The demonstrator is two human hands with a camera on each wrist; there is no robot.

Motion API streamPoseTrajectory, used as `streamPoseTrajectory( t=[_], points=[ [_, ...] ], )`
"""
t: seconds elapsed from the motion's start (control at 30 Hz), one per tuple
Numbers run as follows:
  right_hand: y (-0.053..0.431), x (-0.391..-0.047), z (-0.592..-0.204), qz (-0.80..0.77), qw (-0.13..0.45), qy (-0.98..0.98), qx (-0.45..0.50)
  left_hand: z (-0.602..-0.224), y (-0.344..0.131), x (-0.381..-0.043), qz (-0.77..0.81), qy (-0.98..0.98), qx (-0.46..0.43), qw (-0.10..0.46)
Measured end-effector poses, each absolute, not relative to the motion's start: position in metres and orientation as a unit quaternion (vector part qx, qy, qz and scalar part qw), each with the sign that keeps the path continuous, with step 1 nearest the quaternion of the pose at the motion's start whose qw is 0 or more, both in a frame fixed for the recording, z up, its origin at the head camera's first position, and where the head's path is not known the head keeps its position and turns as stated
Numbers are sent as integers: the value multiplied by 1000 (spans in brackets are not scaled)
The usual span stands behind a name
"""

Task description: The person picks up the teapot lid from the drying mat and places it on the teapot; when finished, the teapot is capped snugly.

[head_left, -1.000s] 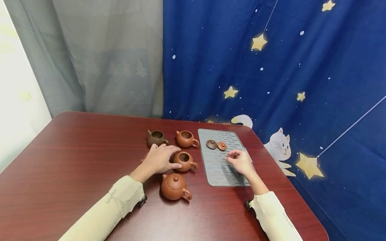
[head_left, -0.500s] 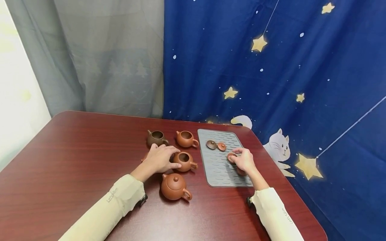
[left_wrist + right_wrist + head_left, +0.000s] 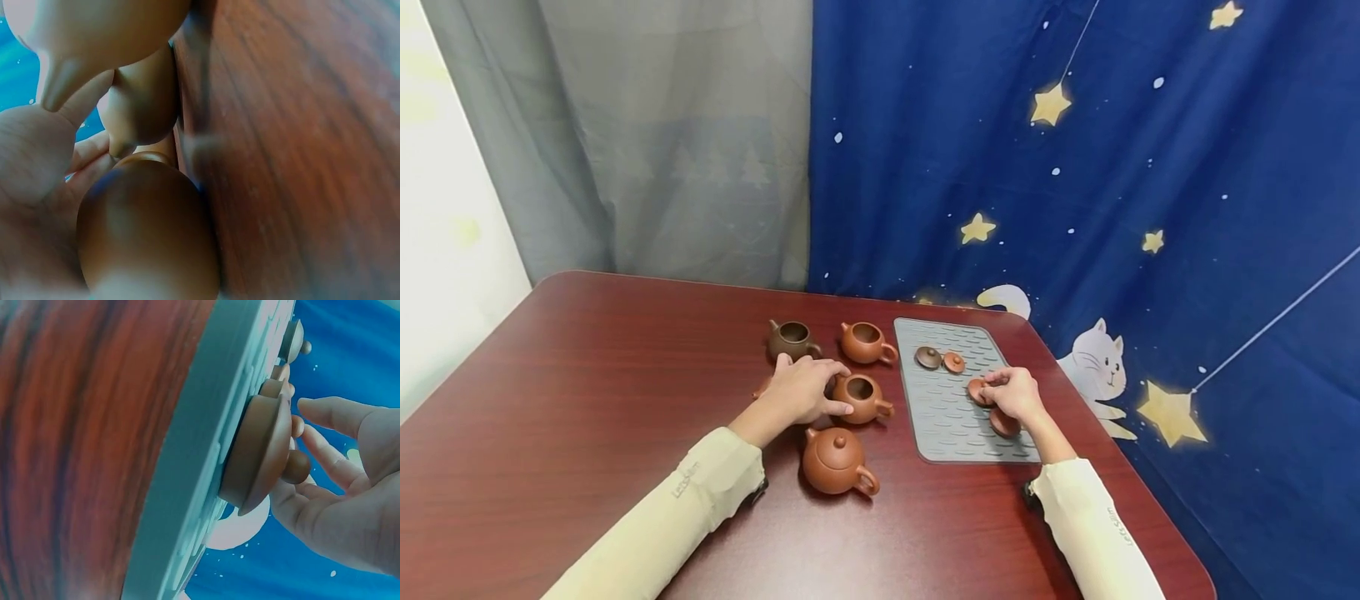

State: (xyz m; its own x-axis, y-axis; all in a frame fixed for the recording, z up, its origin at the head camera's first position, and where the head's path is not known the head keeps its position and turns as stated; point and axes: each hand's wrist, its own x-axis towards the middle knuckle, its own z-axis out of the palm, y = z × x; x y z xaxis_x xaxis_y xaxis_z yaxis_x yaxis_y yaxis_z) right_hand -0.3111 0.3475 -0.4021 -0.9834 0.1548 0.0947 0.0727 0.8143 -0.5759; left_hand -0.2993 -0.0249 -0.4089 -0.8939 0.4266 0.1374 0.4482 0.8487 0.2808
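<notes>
My left hand (image 3: 800, 390) grips a lidless reddish-brown teapot (image 3: 867, 411), its thumb at the near side and fingers at the far side. In the left wrist view that teapot (image 3: 147, 97) stands between thumb and fingers. Under the left palm is another teapot (image 3: 762, 389), mostly hidden in the head view. Over the grey mat, my right hand (image 3: 1017, 394) has its thumb and index fingertips beside the knob of a reddish-brown lid (image 3: 977, 392). The right wrist view shows the lids resting on the mat, a larger lid (image 3: 257, 450) nearest.
A lidded teapot (image 3: 832, 462) stands nearest me. Farther off are an uncovered dark teapot (image 3: 790, 342) and an uncovered orange-brown one (image 3: 862, 343). The grey mat (image 3: 943, 433) also bears a dark lid (image 3: 928, 357), a small orange lid (image 3: 954, 362) and a reddish-brown lid (image 3: 1004, 423).
My right hand came down onto the mat with a lid, which now lies there, then drew slightly right, showing more of it. The left hand stays on the teapot.
</notes>
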Motion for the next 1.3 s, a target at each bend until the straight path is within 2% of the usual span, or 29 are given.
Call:
streamPoseTrajectory(
  t=[0.6, 1.3],
  points=[
    [347, -314, -401, 312, 84, -945, -54, -406, -24, -299, -158, -963, -218, 26],
    [313, -301, -391, 341, 119, -933, -15, -405, -22, -299, -161, -962, -221, 17]
  ],
)
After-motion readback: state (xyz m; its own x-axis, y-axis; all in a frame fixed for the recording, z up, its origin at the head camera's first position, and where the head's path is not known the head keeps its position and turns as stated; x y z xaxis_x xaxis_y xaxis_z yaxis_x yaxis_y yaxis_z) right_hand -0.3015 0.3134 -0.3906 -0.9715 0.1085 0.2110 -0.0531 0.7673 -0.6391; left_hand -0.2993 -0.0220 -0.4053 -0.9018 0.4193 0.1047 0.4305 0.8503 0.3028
